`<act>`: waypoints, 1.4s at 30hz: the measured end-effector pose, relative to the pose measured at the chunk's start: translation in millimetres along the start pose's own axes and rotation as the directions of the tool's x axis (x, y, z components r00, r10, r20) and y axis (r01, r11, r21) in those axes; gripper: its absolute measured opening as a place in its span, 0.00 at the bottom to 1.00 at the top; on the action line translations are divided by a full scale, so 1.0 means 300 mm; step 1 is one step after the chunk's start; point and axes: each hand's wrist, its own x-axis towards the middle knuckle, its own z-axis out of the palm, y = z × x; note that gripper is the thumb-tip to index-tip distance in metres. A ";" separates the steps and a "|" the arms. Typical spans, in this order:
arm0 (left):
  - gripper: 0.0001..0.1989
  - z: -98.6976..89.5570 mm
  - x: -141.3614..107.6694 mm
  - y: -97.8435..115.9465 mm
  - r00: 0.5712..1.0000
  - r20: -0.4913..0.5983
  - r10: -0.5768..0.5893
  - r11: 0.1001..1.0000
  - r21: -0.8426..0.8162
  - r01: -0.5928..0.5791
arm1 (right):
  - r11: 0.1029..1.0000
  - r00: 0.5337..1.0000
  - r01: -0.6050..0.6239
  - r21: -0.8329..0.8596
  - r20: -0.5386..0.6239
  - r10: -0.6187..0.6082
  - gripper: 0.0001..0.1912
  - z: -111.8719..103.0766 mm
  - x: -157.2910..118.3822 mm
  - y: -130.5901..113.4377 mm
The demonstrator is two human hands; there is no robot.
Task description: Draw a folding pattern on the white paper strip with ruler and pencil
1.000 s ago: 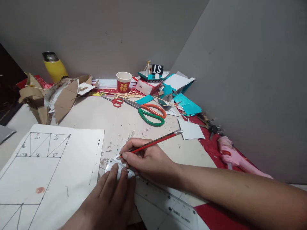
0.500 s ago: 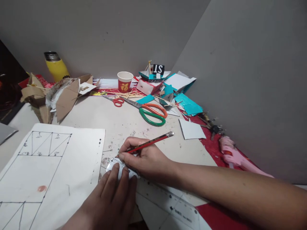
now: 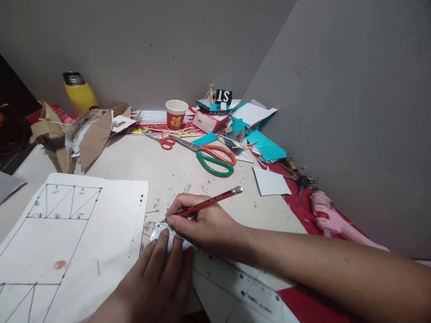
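Marking along the ruler (image 3: 232, 278) looks under way — how much is done or left cannot be told. The left hand (image 3: 161, 273) lies open, fingers pressing the ruler's end; just beyond, the right hand (image 3: 202, 220) pinches the pencil (image 3: 208, 202), tip near the ruler's edge — larger scissors (image 3: 200, 150) rest farther back

I'm getting a dim, fairly even indoor light on my feed; its source is out of view. The grey wall (image 3: 353, 112) looks dull, while the paper sheet (image 3: 111, 237) reads brightest. My left hand (image 3: 161, 273) sits in darker shade than the right hand (image 3: 202, 220). The wide lens stretches the right forearm (image 3: 303, 251) towards the edge. Print on the ruler (image 3: 232, 278) is too soft for me to read.
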 end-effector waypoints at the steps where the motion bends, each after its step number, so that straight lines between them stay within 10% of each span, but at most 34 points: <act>1: 0.34 0.002 0.001 0.001 1.000 -0.004 -0.009 1.000 -0.005 0.009 | 1.000 1.000 -0.004 0.004 0.004 0.004 0.03 -0.001 0.001 0.000; 42: 0.32 -0.027 0.002 -0.021 0.997 0.065 0.043 0.998 -0.057 -0.039 | 0.987 0.984 -0.160 0.010 0.084 0.159 0.06 -0.036 -0.011 -0.034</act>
